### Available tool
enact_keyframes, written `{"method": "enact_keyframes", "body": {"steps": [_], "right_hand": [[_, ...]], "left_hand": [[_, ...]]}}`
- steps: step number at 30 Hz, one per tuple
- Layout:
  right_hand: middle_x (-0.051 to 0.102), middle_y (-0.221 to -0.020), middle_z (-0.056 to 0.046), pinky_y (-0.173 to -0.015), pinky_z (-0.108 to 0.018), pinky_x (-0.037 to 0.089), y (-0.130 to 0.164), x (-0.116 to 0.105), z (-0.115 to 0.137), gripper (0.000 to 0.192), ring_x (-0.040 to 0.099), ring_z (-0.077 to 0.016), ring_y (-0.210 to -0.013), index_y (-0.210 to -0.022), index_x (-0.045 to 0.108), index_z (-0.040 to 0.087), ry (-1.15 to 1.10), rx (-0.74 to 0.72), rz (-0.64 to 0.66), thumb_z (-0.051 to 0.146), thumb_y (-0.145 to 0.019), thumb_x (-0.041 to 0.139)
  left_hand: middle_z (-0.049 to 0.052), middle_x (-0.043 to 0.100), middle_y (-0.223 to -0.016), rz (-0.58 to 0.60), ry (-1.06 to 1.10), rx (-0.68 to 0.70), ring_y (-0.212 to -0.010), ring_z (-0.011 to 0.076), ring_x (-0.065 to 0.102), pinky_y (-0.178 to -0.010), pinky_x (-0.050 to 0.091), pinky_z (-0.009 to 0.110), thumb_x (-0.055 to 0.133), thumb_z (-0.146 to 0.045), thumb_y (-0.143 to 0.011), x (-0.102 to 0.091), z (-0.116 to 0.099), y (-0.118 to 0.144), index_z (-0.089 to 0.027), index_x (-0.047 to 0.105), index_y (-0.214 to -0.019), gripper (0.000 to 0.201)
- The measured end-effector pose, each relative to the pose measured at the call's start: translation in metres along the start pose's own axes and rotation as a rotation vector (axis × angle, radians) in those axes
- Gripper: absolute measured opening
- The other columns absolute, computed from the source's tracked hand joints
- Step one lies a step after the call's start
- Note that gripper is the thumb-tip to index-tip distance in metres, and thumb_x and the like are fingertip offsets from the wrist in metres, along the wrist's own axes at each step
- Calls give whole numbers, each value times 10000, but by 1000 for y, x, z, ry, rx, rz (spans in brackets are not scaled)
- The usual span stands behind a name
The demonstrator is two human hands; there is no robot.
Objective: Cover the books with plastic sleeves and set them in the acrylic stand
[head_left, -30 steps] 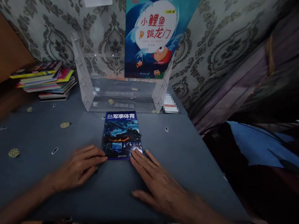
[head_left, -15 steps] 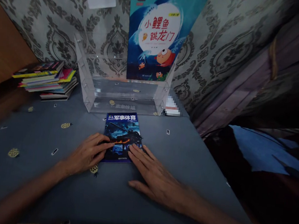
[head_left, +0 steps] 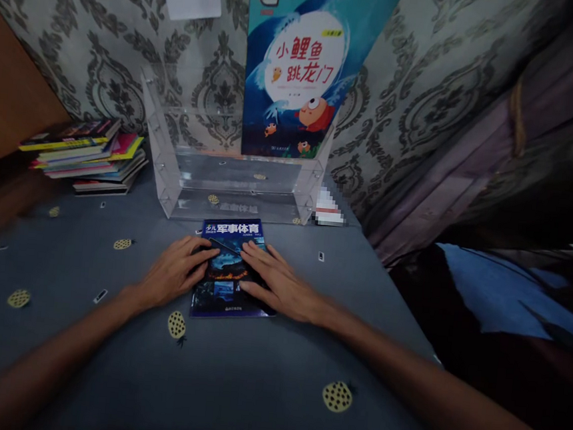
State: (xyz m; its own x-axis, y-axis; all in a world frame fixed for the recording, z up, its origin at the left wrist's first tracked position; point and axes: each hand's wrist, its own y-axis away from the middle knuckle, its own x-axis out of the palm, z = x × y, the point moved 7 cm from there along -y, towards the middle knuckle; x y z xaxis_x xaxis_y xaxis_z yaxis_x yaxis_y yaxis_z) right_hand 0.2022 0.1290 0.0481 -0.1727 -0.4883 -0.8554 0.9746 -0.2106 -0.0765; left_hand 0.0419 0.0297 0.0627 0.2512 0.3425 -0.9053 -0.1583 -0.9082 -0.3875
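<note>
Head view: wall covered in grey damask-patterned wallpaper [head_left: 122, 83], a purplish curtain [head_left: 455, 169] at right; below, a table with a pineapple-print grey-blue tablecloth [head_left: 251, 386]. Item: clear acrylic tiered rack [head_left: 168, 181], at the table's far side. Item: carp picture book, 小鲤鱼跳龙门 [head_left: 308, 56], upright on the rack's upper part. Item: stack of books [head_left: 85, 157], uneven, left of the rack. Item: military book, 军事体育 [head_left: 224, 293], blue cover, closed, face up, flat on the cloth just in front of the rack. Left hand [head_left: 176, 269]: fingers slightly bent, tips on the cover's left side, closed round nothing. Right hand [head_left: 283, 285]: fingers extended, palm down over the right side, likewise gripping nothing. Condition: one title on display, lower tiers bare; the military book, seemingly only steadied or smoothed, is neither opened, lifted nor racked.
</note>
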Motion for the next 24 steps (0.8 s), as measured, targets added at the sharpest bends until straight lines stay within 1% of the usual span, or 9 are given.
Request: {"method": "enact_keyframes", "body": {"steps": [4,9,13,17,19,21,24], "right_hand": [[336,-1614,-182,-1253,-593,202,-18,-6,-13,743,247,-288,-1540,-1557,371,112,30,15,-26,630,-1026,328],[352,-1615,-163,-1258,-571,200,-34,-11,-33,705,249,-280,-1539,-1553,375,121,83,39,-51,596,-1033,352],[358,-1613,-167,-1243,-600,215,-39,-14,-44,647,272,-295,-1530,-1541,396,134,133,67,-94,539,-1037,391],[362,-1614,-153,-1242,-610,218,-40,-14,-45,612,273,-291,-1531,-1547,386,153,176,74,-116,494,-1040,388],[365,-1611,-161,-1240,-612,225,-40,-13,-44,619,274,-295,-1530,-1544,387,125,192,84,-114,485,-1040,383],[367,-1607,-171,-1243,-602,226,-39,-14,-43,622,280,-296,-1528,-1536,393,96,206,97,-110,471,-1040,385],[377,-1604,-161,-1249,-578,229,-38,-15,-41,600,300,-288,-1522,-1528,413,110,218,107,-125,456,-1039,396]], "left_hand": [[117,623,-1275,-3,-22,-30,-1135,261,588,-943,523,485,428,-257,-1026,4,11,-8,-215,596,-1350,367],[108,623,-1290,-15,-54,-58,-1146,269,587,-965,515,503,433,-279,-1021,7,20,-12,-233,597,-1346,367],[140,605,-1347,-11,-65,-134,-1209,294,574,-987,501,496,447,-331,-1013,9,28,-12,-183,543,-1385,412],[161,595,-1383,32,-57,-224,-1254,309,567,-996,491,485,478,-408,-1000,11,37,-10,-157,415,-1476,542],[163,600,-1379,35,-46,-241,-1252,306,574,-1007,483,485,476,-427,-1002,11,39,-9,-152,359,-1507,587],[173,594,-1390,25,-33,-244,-1265,308,571,-1028,470,491,467,-440,-1005,11,40,-9,-137,329,-1519,612],[178,574,-1422,31,-14,-248,-1299,314,553,-1056,452,501,455,-458,-1007,11,39,-9,-137,326,-1517,616]]}}
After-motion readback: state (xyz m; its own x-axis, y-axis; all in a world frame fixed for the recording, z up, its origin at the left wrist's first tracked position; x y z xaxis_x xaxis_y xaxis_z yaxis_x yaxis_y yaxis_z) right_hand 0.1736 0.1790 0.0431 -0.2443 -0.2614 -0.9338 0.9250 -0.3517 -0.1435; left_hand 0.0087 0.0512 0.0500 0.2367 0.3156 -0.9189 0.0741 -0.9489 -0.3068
